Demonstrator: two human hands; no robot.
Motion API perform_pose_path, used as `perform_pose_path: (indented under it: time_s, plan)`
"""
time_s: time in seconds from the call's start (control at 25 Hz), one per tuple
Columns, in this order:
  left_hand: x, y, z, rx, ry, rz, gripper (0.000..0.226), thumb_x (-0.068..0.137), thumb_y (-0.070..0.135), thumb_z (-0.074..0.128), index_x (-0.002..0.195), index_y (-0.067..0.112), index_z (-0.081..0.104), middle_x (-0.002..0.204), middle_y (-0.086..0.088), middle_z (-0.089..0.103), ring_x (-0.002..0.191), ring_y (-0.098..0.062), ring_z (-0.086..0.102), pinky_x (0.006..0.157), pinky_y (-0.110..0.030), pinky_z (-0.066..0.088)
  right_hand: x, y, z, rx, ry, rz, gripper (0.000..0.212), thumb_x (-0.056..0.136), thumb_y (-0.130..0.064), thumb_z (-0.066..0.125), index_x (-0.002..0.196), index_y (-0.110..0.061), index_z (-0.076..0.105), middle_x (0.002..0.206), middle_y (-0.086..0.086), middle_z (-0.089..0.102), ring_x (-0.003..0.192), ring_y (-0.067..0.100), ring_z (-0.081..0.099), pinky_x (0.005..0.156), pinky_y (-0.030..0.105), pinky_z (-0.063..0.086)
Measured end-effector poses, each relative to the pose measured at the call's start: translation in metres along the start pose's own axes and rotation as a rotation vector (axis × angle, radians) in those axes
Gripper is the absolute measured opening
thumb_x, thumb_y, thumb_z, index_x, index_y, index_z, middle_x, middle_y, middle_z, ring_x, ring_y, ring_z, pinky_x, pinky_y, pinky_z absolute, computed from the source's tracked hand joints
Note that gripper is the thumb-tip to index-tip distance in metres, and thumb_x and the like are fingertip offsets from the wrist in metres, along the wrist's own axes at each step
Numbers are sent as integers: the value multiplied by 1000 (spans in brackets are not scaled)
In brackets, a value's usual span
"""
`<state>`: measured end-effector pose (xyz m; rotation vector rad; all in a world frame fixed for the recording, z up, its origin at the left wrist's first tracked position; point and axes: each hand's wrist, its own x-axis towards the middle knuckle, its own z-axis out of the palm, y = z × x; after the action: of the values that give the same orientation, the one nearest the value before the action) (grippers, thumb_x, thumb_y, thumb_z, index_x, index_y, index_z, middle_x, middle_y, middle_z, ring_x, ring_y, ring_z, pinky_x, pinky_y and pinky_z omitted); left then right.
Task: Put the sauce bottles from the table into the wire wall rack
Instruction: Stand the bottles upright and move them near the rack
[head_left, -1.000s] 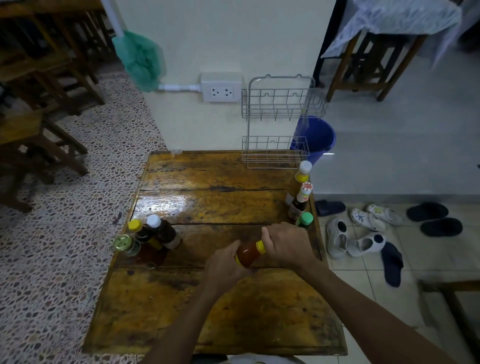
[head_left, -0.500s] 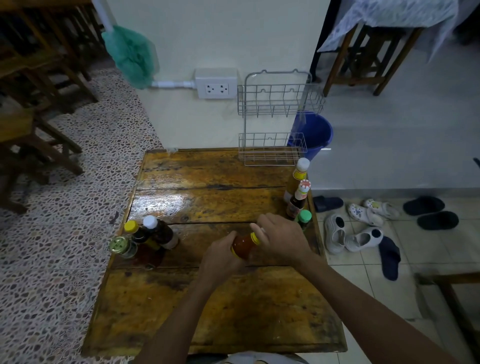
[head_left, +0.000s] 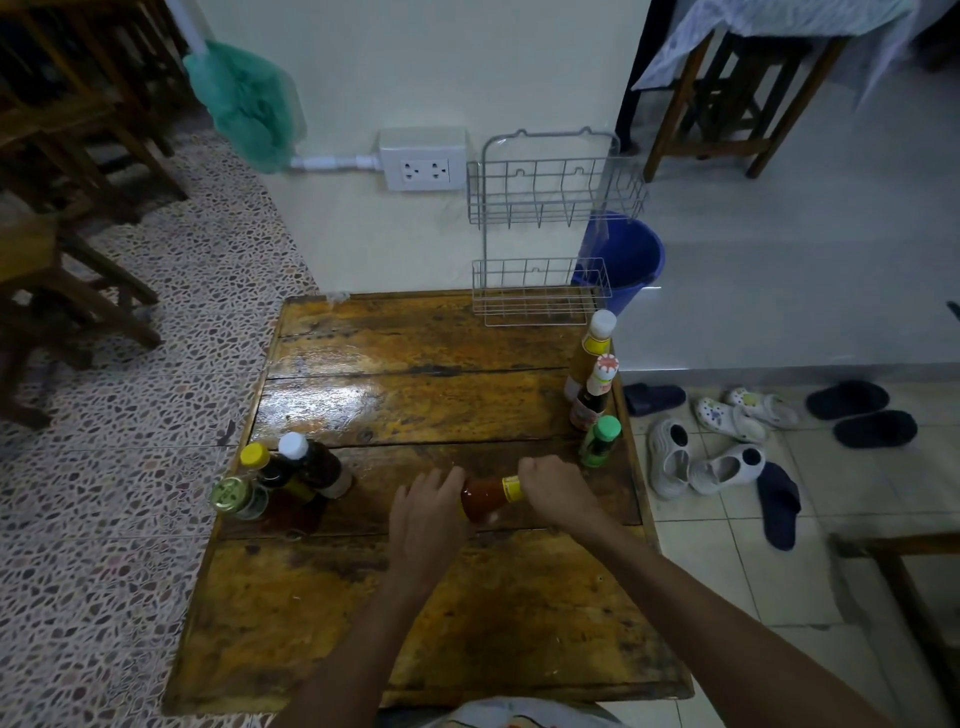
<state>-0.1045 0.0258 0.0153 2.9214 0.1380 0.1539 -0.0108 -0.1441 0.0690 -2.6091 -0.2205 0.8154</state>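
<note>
Head cam: two-tier silver wire wall rack (head_left: 540, 249) has nothing in it, so basically nothing's done. Both hands hold one orange-red, yellow-capped sauce bottle (head_left: 485, 498) sideways over the worn wooden table (head_left: 415, 623): left hand (head_left: 428, 512) wrapped round its base, right hand (head_left: 558, 488) round the cap. Six more wait near the left and right edges.

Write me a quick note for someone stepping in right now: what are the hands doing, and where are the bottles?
Left hand grips the body of the orange sauce bottle, lying sideways; right hand grips its yellow cap end.
Wire wall rack: both shelves hold nothing.
Table: three bottles stand clustered at the left edge, three in a row at the right edge.
Done: nothing racked. Left: all seven bottles.
</note>
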Motion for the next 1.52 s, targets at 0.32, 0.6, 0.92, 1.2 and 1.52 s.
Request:
perform_pose_path:
  time_s: [0.32,0.6,0.92,1.2,1.52]
  plan:
    - [13,30,12,-589,-308,-103,52,83,59,76,115,27,50,108,7,57,97,-15,58,77,-35,53,-23,25,1,535,262,-94,38,83,-49,77,89,-20,53,84,-3,62,74,7,61,57,19,51]
    - [26,130,40,-725,-391,4,55,87,40,79,135,29,54,134,5,60,118,-16,61,95,-37,52,-56,94,-19,419,567,-72,36,75,-40,88,93,-25,61,84,-14,66,76,1,62,61,14,49]
    - [38,183,52,-742,-360,-214,52,88,20,78,132,17,51,128,-5,67,112,-28,67,85,-39,55,-51,123,-31,362,566,-45,34,78,-34,86,100,-22,62,96,-7,71,85,6,67,71,22,58]
    - [48,186,55,-773,-295,-346,37,92,16,73,118,16,47,114,-9,71,99,-31,71,76,-49,58,-34,116,-32,299,567,-44,37,85,-34,80,113,-18,63,103,-1,70,89,11,65,76,32,59]
    - [55,181,60,-835,-302,-323,37,94,16,71,126,16,52,125,-6,66,109,-24,65,87,-48,58,-30,116,-30,271,540,-20,44,85,-33,80,119,-22,55,102,-5,72,87,9,68,73,28,60]
